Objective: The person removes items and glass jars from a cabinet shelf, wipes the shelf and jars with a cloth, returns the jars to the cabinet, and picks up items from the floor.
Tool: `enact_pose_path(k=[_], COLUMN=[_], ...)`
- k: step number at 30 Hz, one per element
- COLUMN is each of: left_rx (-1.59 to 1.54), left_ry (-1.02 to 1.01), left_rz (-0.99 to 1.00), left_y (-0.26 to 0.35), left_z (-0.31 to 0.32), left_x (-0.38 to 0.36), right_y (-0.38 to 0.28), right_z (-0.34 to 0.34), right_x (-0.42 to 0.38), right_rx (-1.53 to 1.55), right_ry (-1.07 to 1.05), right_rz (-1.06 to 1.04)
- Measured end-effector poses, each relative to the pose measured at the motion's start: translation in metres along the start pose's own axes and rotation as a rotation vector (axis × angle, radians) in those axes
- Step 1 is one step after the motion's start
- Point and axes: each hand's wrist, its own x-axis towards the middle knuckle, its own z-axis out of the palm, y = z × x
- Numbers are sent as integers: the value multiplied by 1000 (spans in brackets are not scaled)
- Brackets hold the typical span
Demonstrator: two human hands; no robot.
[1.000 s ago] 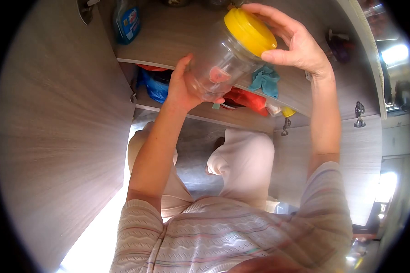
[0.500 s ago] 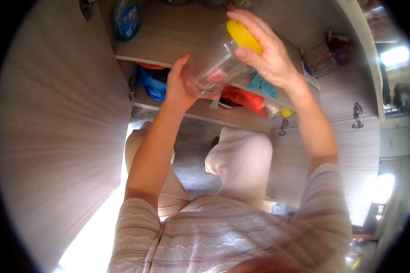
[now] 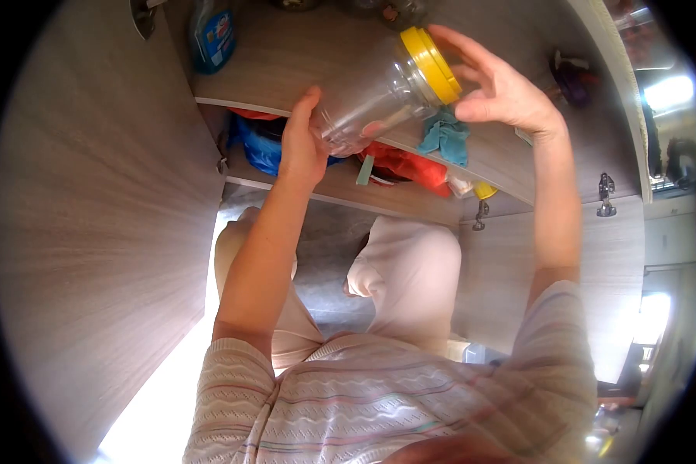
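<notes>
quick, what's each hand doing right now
Left hand: closed around the base of the clear jar, holding it.
Right hand: open, fingers spread by the yellow lid; not gripping it.

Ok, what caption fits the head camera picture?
Left hand grips a clear jar; right hand at its yellow lid.

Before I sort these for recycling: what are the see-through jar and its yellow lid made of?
The see-through jar looks like clear glossy plastic, possibly glass: things behind show through. Its yellow lid seems smooth opaque plastic with a ribbed edge.
</notes>
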Motion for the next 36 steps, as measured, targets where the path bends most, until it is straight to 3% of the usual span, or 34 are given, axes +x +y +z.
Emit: enact_pose_path(k=[1, 4, 7, 11, 12, 14, 16, 19, 22, 24, 28, 32, 36], left_rx=[-50, -50, 212, 206, 158, 91, 58, 77, 66, 169, 12, -56, 88], left_ry=[-41, -22, 54, 31, 3, -22, -23, -35, 57, 71, 54, 3, 58], left_rz=[-50, -27, 225, 136, 101, 48, 14, 21, 168, 194, 148, 64, 209], left_y=[1, -6, -14, -7, -5, -2, 0, -5, -6, -1, 0, 0, -3], left_z=[2, -2, -9, -9, -9, -7, -4, -9, -6, -1, -3, -2, -5], left_x=[-1, 6, 17, 13, 12, 11, 9, 13, 9, 2, 7, 6, 8], right_y=[-17, -6, -6, -7, -10, -4, 7, 10, -9, -22, -16, 10, -1], right_z=[-2, 1, 0, -6, -20, -26, -19, -1, 6, -2, -15, -19, -4], right_x=[-7, 4, 20, 21, 18, 9, 8, 19, 27, 34, 18, 14, 29], right_rx=[88, -6, -276, -144, -88, -265, -265, -176, -133, -71, 2, -233, 18], right_ry=[17, 44, 91, 106, 74, 70, 52, 54, 96, -144, 1, -82, -19], right_rz=[161, 26, 503, 629, 637, 452, 105, -97, 440, 718, 617, -8, 382])
